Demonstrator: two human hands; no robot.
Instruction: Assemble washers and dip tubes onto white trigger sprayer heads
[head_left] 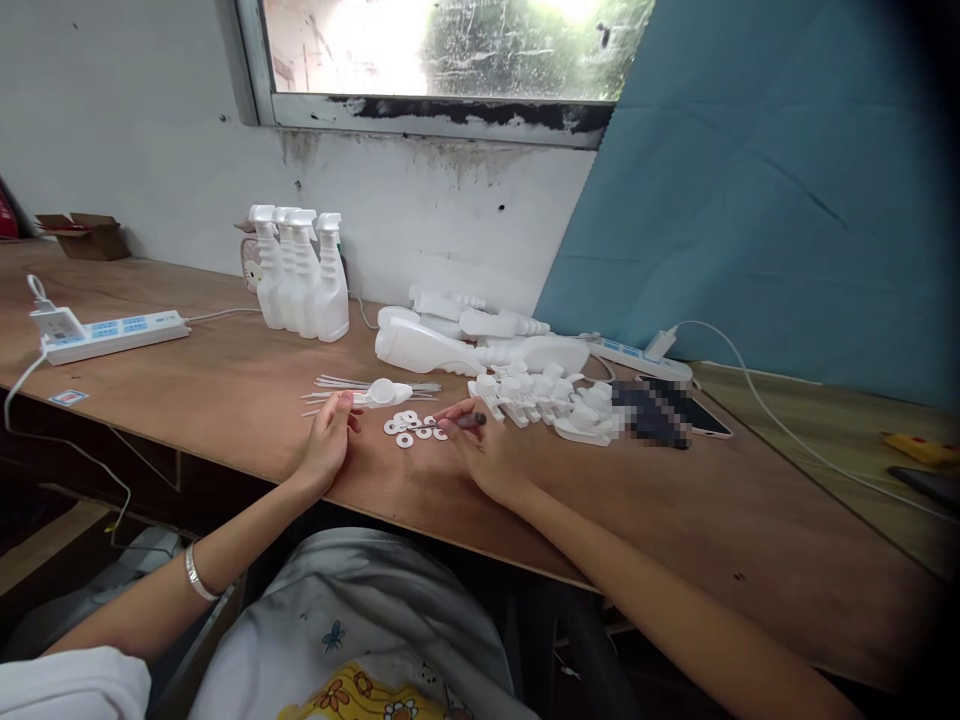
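Note:
My left hand (330,440) is closed at the near end of a white trigger spray head (384,392), which points to the right. Behind and beside it lie several thin whitish dip tubes (341,382). A thin pointed tool with a dark handle (471,420) is pinched in my right hand (487,448); its exact kind is too small to make out. Its slim end reaches left over several flat white ring washers (405,440) lying loose on the table between my hands. To the right of that hand is a pile of white spray heads (525,390).
Several white spray bottles with heads (300,275) stand at the back left. Bare white bottles (427,345) lie at the back middle. Power strips (120,335) sit left and right on the wooden table (225,400). A partly blurred phone (701,415) lies right of the spray heads.

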